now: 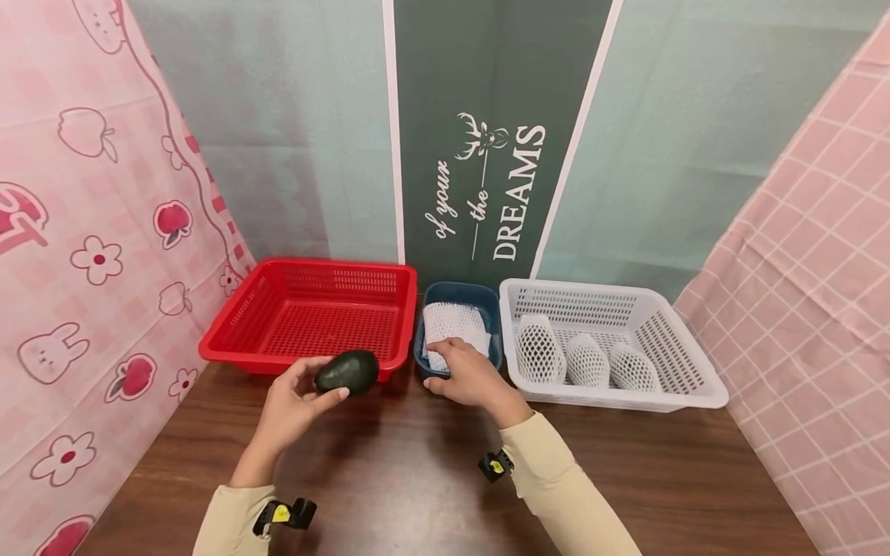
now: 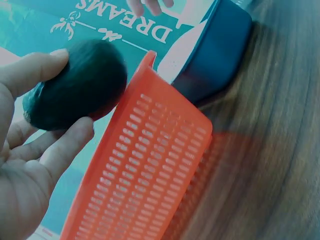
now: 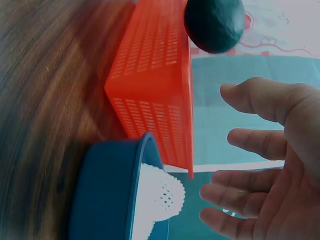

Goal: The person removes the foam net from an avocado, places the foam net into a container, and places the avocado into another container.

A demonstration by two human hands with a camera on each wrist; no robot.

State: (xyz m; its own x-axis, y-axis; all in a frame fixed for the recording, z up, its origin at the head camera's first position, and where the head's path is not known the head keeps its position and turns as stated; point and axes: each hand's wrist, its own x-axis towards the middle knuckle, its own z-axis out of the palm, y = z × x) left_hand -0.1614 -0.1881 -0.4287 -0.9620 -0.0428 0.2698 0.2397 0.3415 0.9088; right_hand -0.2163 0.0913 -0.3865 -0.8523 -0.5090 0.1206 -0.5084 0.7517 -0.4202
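Observation:
A dark green avocado (image 1: 350, 372) is held in my left hand (image 1: 295, 403), thumb on one side and fingers on the other, in front of the red basket (image 1: 239, 357). In the left wrist view the avocado (image 2: 82, 82) overlaps that basket's rim. My right hand (image 1: 471, 376) is over the small blue bin (image 1: 495, 363), which holds white foam net sleeves (image 1: 455, 320). In the right wrist view the right hand's fingers (image 3: 255, 142) are spread and apart from the sleeves (image 3: 165, 195), with nothing between them.
To the right stands a white basket (image 1: 709, 390) with several net-wrapped items, among them a wrapped piece (image 1: 541, 354) at its left. The three containers stand side by side on the brown wooden table (image 1: 417, 479). Printed cloths (image 1: 292, 139) hang behind and at both sides.

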